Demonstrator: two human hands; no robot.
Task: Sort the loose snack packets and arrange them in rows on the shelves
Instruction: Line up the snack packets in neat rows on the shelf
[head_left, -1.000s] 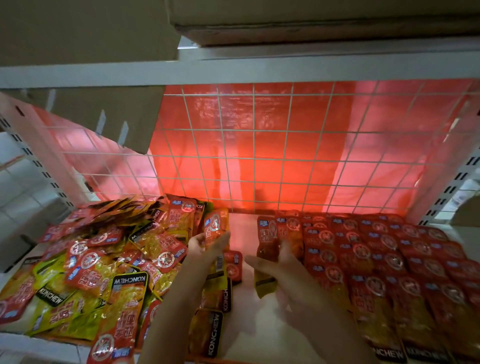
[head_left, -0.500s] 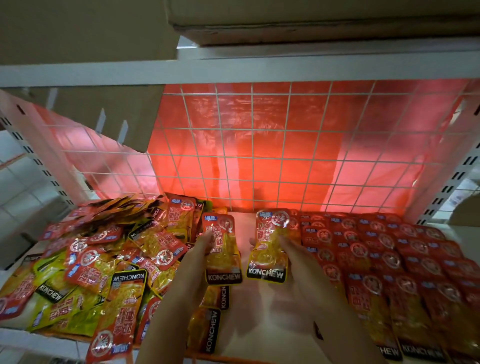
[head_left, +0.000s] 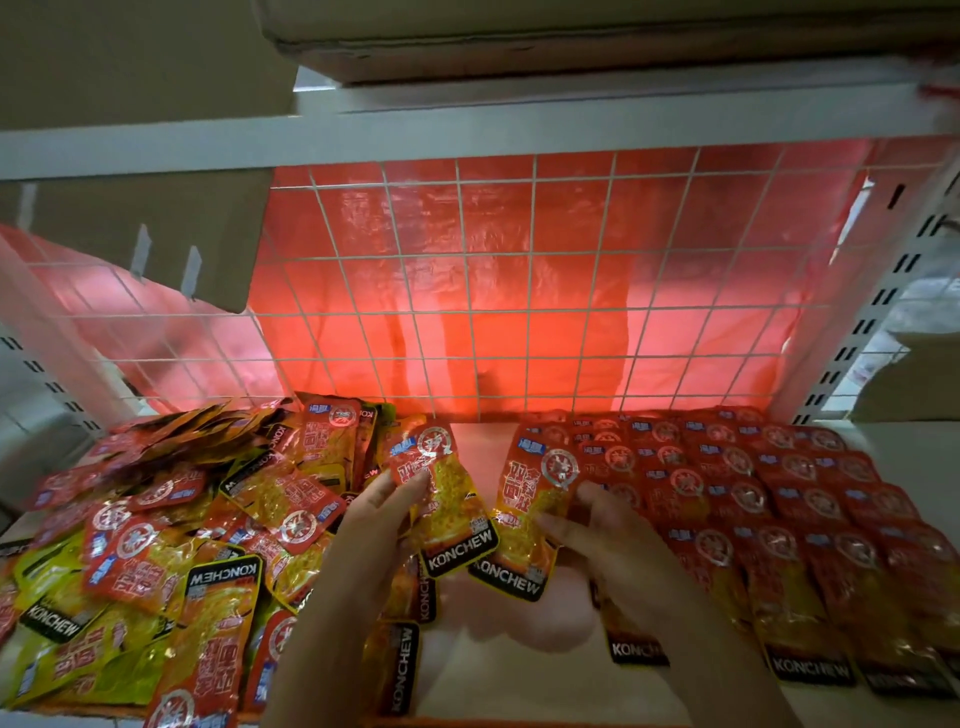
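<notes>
My left hand (head_left: 376, 512) holds a red-and-yellow snack packet (head_left: 449, 499) upright by its left edge above the middle of the white shelf (head_left: 483, 436). My right hand (head_left: 597, 525) grips a second packet (head_left: 530, 512) of the same kind just to the right, its lower corner tucked behind the first. A loose heap of packets (head_left: 171, 540) covers the shelf's left half. Neat overlapping rows of packets (head_left: 769, 499) fill the right half.
A white wire grid (head_left: 519, 291) with red plastic behind it closes the back of the shelf. Cardboard boxes (head_left: 135, 223) hang in from the upper left and sit on the shelf above. A slotted white upright (head_left: 852, 332) stands at the right.
Both hands lifted a packet each from the shelf's middle and brought them up, facing me, side by side. The view moved slightly closer.
</notes>
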